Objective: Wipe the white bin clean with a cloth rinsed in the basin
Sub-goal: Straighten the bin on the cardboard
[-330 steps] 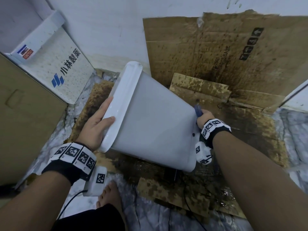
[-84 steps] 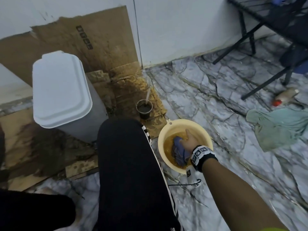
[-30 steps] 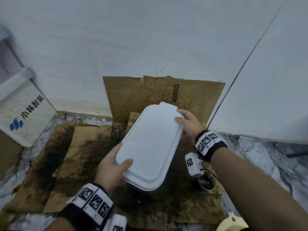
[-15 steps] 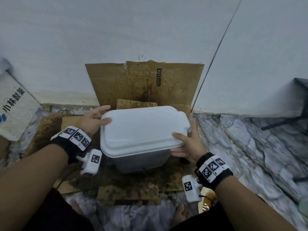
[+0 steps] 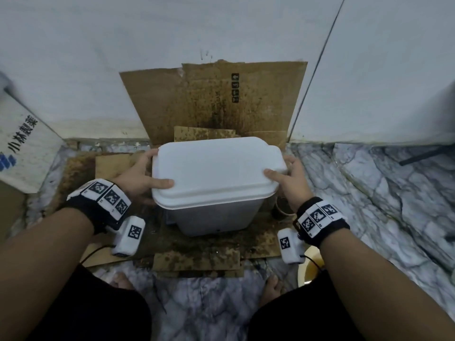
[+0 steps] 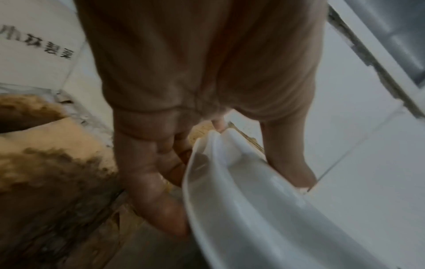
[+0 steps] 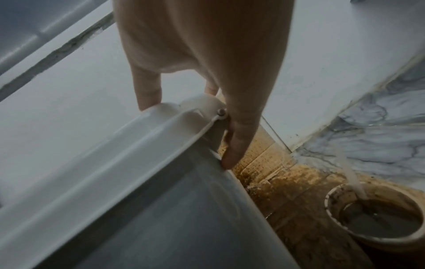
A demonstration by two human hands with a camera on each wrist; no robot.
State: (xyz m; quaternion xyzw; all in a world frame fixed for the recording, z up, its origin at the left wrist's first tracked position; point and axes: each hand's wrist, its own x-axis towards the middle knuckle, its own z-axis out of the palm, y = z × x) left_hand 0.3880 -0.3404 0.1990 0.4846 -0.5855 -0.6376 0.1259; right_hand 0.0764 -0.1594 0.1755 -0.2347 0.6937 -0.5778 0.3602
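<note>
Left hand gripped the left end of the bin: thumb lay on top of the lid, fingers curled under the lid's lip, as the left wrist view showed. Right hand mirrored it at the right end, thumb on the lid, fingers down along the side by the hinge pin. No cloth in either hand.

Bin stood upright, lid shut, on stained cardboard near the far wall. A small pot of dark liquid sat just right of it; the rim of a yellow basin showed nearer, right.

Handling, judged: thin hard plastic, stiff, probably light if empty, smooth and likely slick when wet. Lid lip gave purchase, but a hinged lid could lift; the body below the rim seemed the safer hold.
</note>
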